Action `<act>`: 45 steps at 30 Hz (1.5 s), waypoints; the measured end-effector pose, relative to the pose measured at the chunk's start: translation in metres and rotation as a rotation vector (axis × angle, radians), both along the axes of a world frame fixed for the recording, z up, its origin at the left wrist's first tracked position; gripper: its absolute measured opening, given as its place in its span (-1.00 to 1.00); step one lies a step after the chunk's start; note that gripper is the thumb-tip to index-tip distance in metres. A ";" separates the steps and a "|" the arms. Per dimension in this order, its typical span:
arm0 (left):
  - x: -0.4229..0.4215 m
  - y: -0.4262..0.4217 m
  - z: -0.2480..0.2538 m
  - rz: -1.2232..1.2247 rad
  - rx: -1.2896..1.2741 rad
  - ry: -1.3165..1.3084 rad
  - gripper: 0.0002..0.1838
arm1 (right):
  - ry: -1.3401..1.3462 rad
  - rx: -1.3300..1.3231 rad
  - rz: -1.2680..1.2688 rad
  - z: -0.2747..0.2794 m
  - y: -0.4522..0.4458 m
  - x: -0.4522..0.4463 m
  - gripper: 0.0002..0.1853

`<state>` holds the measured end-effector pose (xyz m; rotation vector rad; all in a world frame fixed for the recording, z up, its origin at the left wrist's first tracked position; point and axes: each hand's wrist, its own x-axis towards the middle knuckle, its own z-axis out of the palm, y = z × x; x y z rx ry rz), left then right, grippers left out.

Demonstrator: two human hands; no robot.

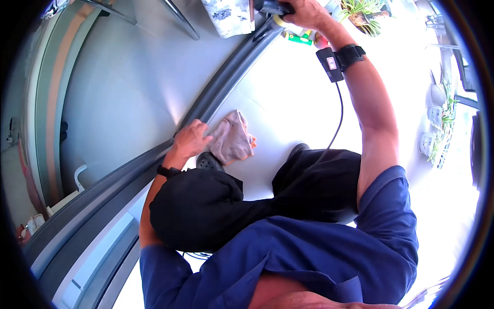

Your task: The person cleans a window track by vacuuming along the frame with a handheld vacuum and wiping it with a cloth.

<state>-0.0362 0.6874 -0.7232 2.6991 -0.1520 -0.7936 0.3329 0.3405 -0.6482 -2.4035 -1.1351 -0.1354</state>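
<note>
My right hand (309, 14) is closed around a black handheld tool (274, 7) at the top of the view. A yellowish round edge shows beneath the tool, by the far end of a dark metal frame (218, 85); its kind is not clear. My left hand (190, 140) rests on the same frame nearer to me, fingers apart, holding nothing. Right beside it, a crumpled greyish-pink cloth (230, 139) with an orange edge lies near my dark shoe (208, 161). A black box (330, 64) is strapped to my right wrist, its cable running down toward my leg.
A green brush-like item (299, 39) and a red item lie near my right hand. Potted plants (363, 13) stand at the top right, with more along the right side. Metal legs (180, 19) and a patterned fabric (229, 18) are beyond the frame.
</note>
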 end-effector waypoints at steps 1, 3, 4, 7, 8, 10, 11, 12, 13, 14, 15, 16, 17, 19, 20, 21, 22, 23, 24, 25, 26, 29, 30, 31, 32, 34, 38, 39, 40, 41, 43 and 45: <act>-0.004 -0.008 -0.008 0.004 -0.009 0.002 -0.60 | -0.067 0.001 -0.050 -0.014 -0.009 0.012 -0.55; -0.009 -0.022 -0.022 -0.001 -0.070 0.028 -0.46 | -0.154 -0.165 -0.281 -0.011 -0.015 0.013 -0.51; -0.012 -0.024 -0.032 -0.003 -0.080 0.022 -0.46 | -0.161 -0.175 -0.282 -0.004 -0.018 0.006 -0.51; -0.022 -0.031 -0.055 -0.045 -0.144 0.120 -0.21 | 0.008 -0.158 -0.363 0.000 -0.026 -0.005 -0.51; -0.027 -0.034 -0.058 -0.049 -0.153 0.126 -0.21 | 0.013 -0.168 -0.366 -0.003 -0.029 -0.005 -0.51; -0.031 -0.040 -0.064 -0.114 -0.010 0.030 -0.06 | 0.054 -0.111 -0.441 -0.007 -0.035 -0.003 -0.46; -0.033 -0.044 -0.065 -0.119 -0.013 0.029 -0.06 | -0.033 -0.172 -0.477 -0.026 -0.038 -0.005 -0.52; -0.034 -0.048 -0.065 -0.137 0.031 -0.016 0.01 | -0.005 -0.211 -0.499 -0.029 -0.037 -0.006 -0.46; -0.034 -0.051 -0.065 -0.156 0.076 -0.068 0.07 | -0.019 -0.195 -0.529 -0.032 -0.034 -0.009 -0.45; -0.034 -0.054 -0.066 -0.163 0.077 -0.075 0.07 | -0.033 -0.180 -0.557 -0.032 -0.028 -0.013 -0.45; -0.034 -0.059 -0.065 -0.159 0.105 -0.065 0.10 | 0.010 -0.172 -0.580 -0.027 -0.023 -0.017 -0.41; -0.034 -0.062 -0.066 -0.155 0.131 -0.054 0.13 | 0.055 -0.206 -0.604 -0.022 -0.016 -0.020 -0.37; -0.035 -0.062 -0.069 -0.163 0.132 -0.084 0.12 | 0.119 -0.209 -0.608 -0.021 -0.012 -0.021 -0.37; -0.031 -0.062 -0.076 -0.148 0.083 -0.040 0.08 | 0.180 -0.212 -0.610 -0.020 -0.004 -0.025 -0.36; -0.029 -0.062 -0.078 -0.130 0.033 0.014 0.04 | 0.238 -0.213 -0.592 -0.022 0.000 -0.029 -0.40; -0.028 -0.063 -0.079 -0.130 0.030 0.017 0.04 | 0.295 -0.213 -0.574 -0.023 0.002 -0.031 -0.43; -0.028 -0.063 -0.082 -0.139 0.003 -0.017 -0.11 | 0.297 -0.215 -0.575 -0.022 0.001 -0.034 -0.43; -0.027 -0.064 -0.083 -0.149 -0.019 -0.057 -0.27 | 0.245 -0.225 -0.484 -0.018 -0.004 -0.038 -0.44; -0.027 -0.062 -0.084 -0.154 -0.014 -0.062 -0.27 | 0.191 -0.233 -0.397 -0.012 -0.009 -0.046 -0.45; -0.027 -0.062 -0.086 -0.121 -0.072 -0.111 -0.38 | 0.180 -0.235 -0.426 -0.003 -0.018 -0.057 -0.46; -0.025 -0.062 -0.088 -0.089 -0.135 -0.151 -0.49 | 0.177 -0.229 -0.436 0.002 -0.028 -0.066 -0.46; 0.002 -0.049 -0.095 -0.062 -0.289 0.112 -0.60 | 0.353 -0.155 -0.558 0.006 -0.063 -0.090 -0.46; 0.012 -0.047 -0.083 -0.072 -0.279 0.113 -0.60 | 0.457 0.011 -0.585 -0.003 -0.079 -0.100 -0.44; 0.023 -0.046 -0.060 0.107 -0.517 0.266 -0.62 | 0.558 0.181 -0.608 -0.014 -0.094 -0.110 -0.43; 0.032 -0.046 -0.049 0.293 -0.750 0.422 -0.64 | 0.563 0.194 -0.618 -0.028 -0.107 -0.118 -0.43; 0.044 -0.037 -0.057 0.352 -0.887 0.501 -0.66 | 0.990 0.670 -0.775 -0.063 -0.134 -0.139 -0.35; 0.084 -0.048 -0.020 0.517 -0.891 0.289 -0.64 | 0.997 0.820 -0.916 -0.121 -0.171 -0.187 -0.26; 0.093 -0.046 -0.018 0.521 -0.870 0.215 -0.64 | 0.996 0.860 -0.951 -0.130 -0.174 -0.198 -0.26; 0.102 -0.043 -0.016 0.525 -0.850 0.138 -0.64 | 0.993 0.899 -0.984 -0.139 -0.174 -0.207 -0.25; 0.111 -0.042 -0.011 0.524 -0.838 0.146 -0.64 | 1.009 0.952 -0.988 -0.150 -0.175 -0.215 -0.25; 0.132 -0.041 0.000 0.410 -0.636 0.086 -0.59 | 1.031 1.008 -0.997 -0.163 -0.173 -0.222 -0.24; 0.146 -0.039 0.006 0.269 -0.453 -0.009 -0.57 | 1.070 1.077 -0.987 -0.171 -0.170 -0.223 -0.25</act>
